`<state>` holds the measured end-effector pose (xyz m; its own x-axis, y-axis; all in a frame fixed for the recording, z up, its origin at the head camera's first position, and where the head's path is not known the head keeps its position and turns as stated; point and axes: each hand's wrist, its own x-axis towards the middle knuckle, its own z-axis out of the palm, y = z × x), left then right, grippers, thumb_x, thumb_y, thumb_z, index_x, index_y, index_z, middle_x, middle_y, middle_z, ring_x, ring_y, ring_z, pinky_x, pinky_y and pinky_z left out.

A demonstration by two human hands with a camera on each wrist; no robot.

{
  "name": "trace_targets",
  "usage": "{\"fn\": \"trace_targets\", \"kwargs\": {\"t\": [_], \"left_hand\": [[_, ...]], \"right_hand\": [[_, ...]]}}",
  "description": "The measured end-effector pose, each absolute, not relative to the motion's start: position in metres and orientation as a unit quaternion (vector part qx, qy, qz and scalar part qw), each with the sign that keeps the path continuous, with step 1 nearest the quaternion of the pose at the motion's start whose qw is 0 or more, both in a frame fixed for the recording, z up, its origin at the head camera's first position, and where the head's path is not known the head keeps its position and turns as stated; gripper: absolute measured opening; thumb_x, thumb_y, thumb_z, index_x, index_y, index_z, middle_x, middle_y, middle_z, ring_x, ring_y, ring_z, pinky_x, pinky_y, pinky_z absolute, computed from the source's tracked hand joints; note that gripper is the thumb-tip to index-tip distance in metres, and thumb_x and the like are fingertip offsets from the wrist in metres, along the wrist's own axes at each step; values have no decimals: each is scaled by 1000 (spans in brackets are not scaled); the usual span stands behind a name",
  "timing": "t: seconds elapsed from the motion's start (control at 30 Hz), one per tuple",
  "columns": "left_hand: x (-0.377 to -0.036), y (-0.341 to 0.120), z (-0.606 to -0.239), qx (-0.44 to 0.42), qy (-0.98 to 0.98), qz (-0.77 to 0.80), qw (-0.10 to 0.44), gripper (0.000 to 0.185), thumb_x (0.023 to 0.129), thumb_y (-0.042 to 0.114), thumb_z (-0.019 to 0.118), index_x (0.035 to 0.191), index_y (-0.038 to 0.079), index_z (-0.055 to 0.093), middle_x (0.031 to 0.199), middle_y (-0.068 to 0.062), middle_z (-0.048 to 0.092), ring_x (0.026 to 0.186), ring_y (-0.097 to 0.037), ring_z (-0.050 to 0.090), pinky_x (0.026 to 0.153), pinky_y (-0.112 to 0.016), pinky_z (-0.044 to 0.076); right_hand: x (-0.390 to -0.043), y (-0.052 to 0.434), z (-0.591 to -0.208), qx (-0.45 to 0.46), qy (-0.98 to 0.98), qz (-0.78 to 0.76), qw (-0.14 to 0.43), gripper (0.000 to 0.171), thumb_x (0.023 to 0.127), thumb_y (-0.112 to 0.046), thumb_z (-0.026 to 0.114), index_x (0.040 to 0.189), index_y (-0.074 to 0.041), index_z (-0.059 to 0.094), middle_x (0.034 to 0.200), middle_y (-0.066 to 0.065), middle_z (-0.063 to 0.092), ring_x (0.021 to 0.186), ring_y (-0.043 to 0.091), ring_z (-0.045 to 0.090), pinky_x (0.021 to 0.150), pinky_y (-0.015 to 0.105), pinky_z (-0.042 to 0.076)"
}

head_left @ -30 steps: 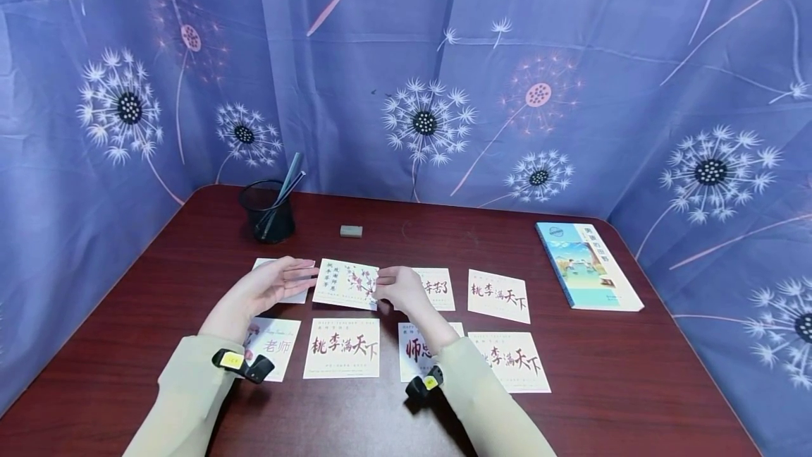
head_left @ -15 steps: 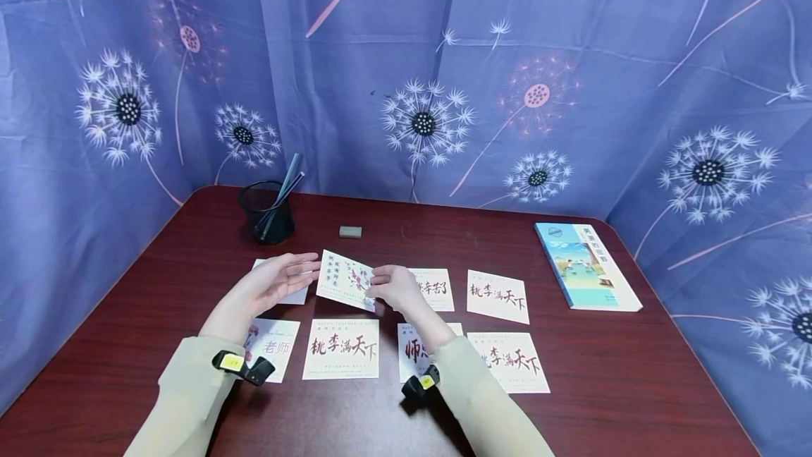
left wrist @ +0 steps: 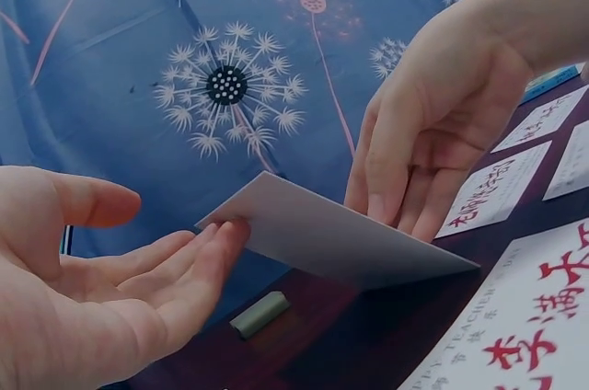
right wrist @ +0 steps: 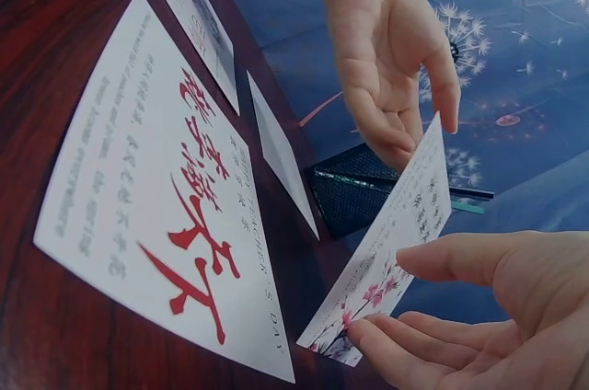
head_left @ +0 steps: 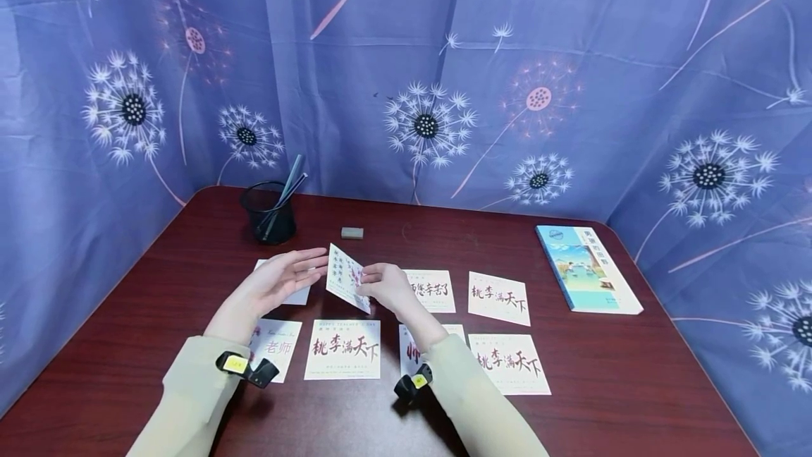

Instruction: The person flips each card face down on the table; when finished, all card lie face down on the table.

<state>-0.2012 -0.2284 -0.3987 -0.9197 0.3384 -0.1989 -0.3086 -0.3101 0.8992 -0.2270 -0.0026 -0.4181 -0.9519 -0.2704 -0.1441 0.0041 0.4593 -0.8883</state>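
nearest the camera on the dark red table [head_left: 603, 386] there's a row of cards lying flat: one with grey characters under the left sleeve [head_left: 274, 348], a red-lettered card [head_left: 343, 349] in the middle, a card half hidden by the right forearm [head_left: 412, 352], and another red-lettered one [head_left: 512, 363] off to the right.

just past that row are the hands. the right hand [head_left: 388, 288] is pinching the flower card [head_left: 346, 278] by its lower right corner, thumb on the printed face and fingers curled behind it. that card is off the table and tilted up on edge, held between the two hands. the left hand [head_left: 279, 283] is palm up with fingers straight and relaxed, not gripping anything; in the left wrist view its fingertips [left wrist: 224, 235] touch the card's far corner from underneath.

behind the hands there's a second row: a plain white card [head_left: 298, 294] partly under the left hand, a card with brown writing [head_left: 433, 290], and one more red-lettered card [head_left: 500, 297].

further back sit a small grey eraser [head_left: 352, 233], a black mesh pen cup [head_left: 268, 213] with pens in it, and a book [head_left: 587, 269] over on the right. a blue dandelion-print cloth [head_left: 444, 76] hangs behind it all.
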Motion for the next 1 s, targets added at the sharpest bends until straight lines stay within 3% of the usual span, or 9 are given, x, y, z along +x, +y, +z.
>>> {"fn": "trace_targets", "kwargs": {"t": [0.1,0.23,0.4,0.53,1.0], "left_hand": [[-201,-225,-399,13,538,816,209,55,108,19,26,153,-8,8,161,-27,8,115,-9,56,96,-16,48],[-202,-221,-400,12,527,822,217,54,108,17,24,153,-6,5,162,-25,4,129,-17,46,98,-15,47],[-203,-216,-402,17,524,823,219,54,108,15,22,153,-7,2,162,-25,3,147,-29,23,100,-15,45],[-204,-213,-406,23,525,820,227,53,108,14,18,152,-9,-1,161,-27,0,150,-35,7,104,-18,43],[-207,-207,-417,21,546,802,241,54,107,15,18,151,-12,0,158,-34,3,148,-38,9,113,-28,35]], "right_hand": [[-227,-3,-418,-79,842,-516,132,39,80,-8,75,117,2,66,105,14,74,103,26,67,95,37,52],[-228,-4,-420,-81,838,-523,134,39,81,-6,74,118,3,65,106,15,73,102,25,68,88,32,55],[-228,-6,-419,-84,833,-529,136,38,82,-5,73,118,4,65,108,17,72,102,25,68,85,30,56],[-226,-7,-416,-82,835,-527,137,38,82,-6,72,118,4,65,107,14,73,99,21,69,86,30,55],[-227,-6,-419,-86,818,-550,144,38,82,-10,73,118,2,65,107,15,73,102,22,67,86,31,55]]}}
